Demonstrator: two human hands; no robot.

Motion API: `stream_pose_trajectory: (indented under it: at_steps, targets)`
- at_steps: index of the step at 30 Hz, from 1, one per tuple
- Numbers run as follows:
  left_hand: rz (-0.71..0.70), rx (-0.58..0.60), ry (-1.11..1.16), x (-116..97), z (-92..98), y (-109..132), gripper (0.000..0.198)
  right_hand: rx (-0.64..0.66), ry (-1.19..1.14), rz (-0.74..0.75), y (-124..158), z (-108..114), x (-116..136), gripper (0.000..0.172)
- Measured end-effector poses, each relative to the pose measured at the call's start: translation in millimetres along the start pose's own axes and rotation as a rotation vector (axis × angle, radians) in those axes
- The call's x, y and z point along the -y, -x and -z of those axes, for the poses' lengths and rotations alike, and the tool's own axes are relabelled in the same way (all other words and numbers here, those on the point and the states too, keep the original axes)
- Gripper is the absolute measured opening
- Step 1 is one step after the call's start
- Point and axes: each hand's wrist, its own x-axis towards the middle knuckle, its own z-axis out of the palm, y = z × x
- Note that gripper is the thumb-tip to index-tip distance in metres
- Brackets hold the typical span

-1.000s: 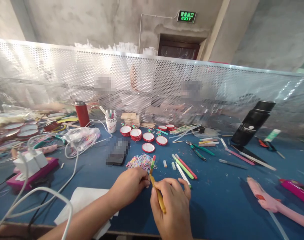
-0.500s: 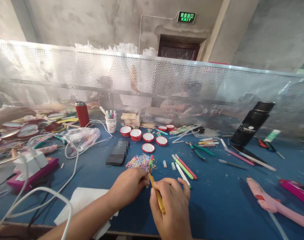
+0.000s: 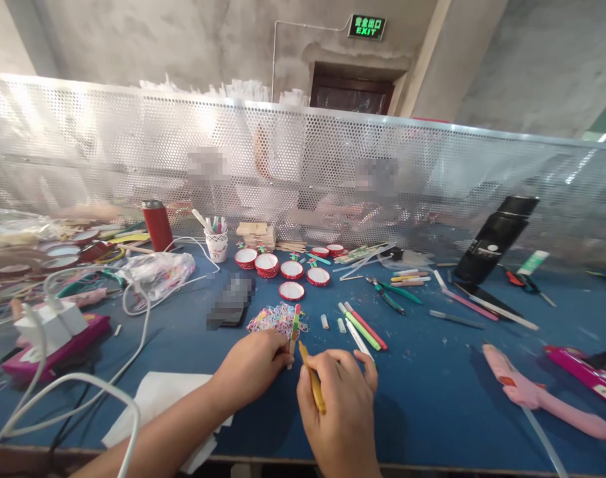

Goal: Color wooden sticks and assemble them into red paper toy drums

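pinching striped stick (image 3: 295, 325), l hand (image 3: 253, 366); r hand (image 3: 340, 406) grips prob. yellow pencil (image 3: 314, 390); sign (image 3: 366, 27): exit

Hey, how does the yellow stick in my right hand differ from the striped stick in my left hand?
The yellow stick is one plain colour; the striped stick has green, red and pale bands. The yellow stick slants across the right hand; the striped stick points almost straight away, pinched at its near end by the left hand. Both are slim, held above the blue table.
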Motion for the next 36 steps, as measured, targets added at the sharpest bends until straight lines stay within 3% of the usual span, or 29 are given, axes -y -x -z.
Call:
stream_pose_trajectory:
  at_steps: [7, 14, 26, 36]
  targets:
    - [0.005, 0.02, 0.001, -3, 2.9, 0, 0.016, -0.083, -0.041, -0.051, -1, 6, -3, 0.013]
    - [0.036, 0.032, 0.016, -2, 4.3, -2, 0.017, -0.08, -0.088, -0.053, -1, 13, -9, 0.017]
    - [0.065, 0.052, 0.205, 9, -2.3, -8, 0.022, -0.112, 0.059, -0.054, -11, 26, -48, 0.024]
    - [0.065, 0.037, 0.375, 15, -6.6, -12, 0.022, -0.044, 0.002, -0.077, -10, 20, -57, 0.03]
